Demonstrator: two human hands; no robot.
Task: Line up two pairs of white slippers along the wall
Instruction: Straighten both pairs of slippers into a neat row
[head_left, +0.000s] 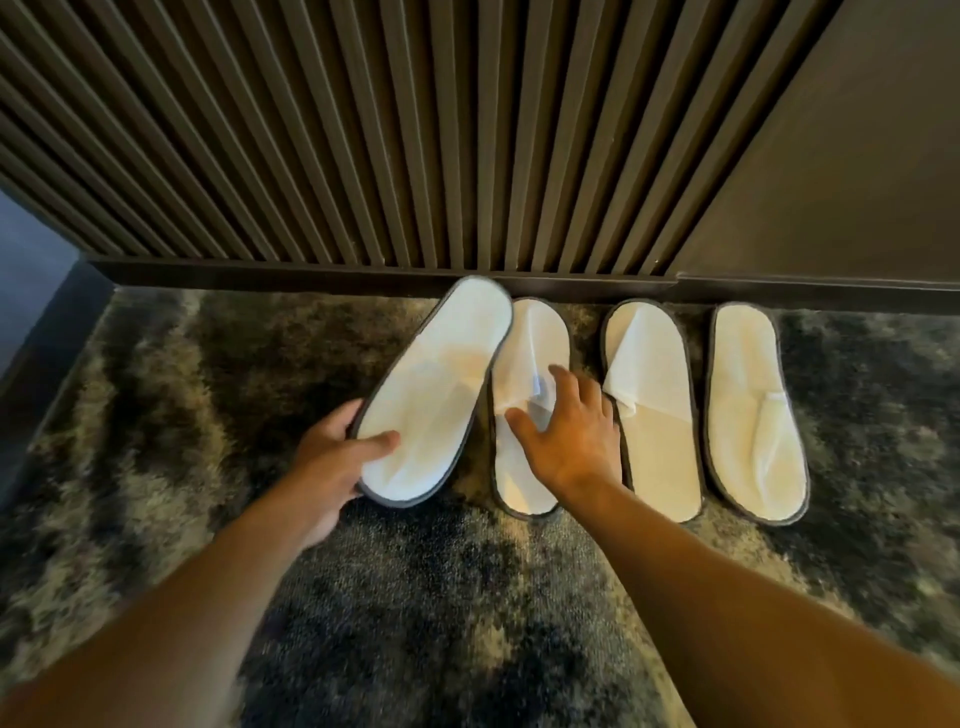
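From up here I lose most of my left hand: its fingers are tucked behind the heel of the leftmost slipper, and only the thumb shows, pressed on the white footbed. So that hand is grasping this slipper by the heel end. The slipper is tilted, toe leaning right toward the wall base, and I cannot tell whether the toe touches the skirting or hangs just short of it. Its right edge overlaps the toe of the second slipper.

My right hand is spread flat, fingers apart and gripping nothing, over the middle of that second slipper. It covers the strap area, so I cannot make out whether the palm rests on the fabric or hovers above it. The hand's outer edge also hides a little of the third slipper, which lies just beside it. The fourth slipper lies a little farther right, apart from the third. All three lie on the carpet, toes near the skirting below the slatted wall.

Open carpet runs left of the held slipper and right of the fourth. Both forearms are cut off at the bottom edge.
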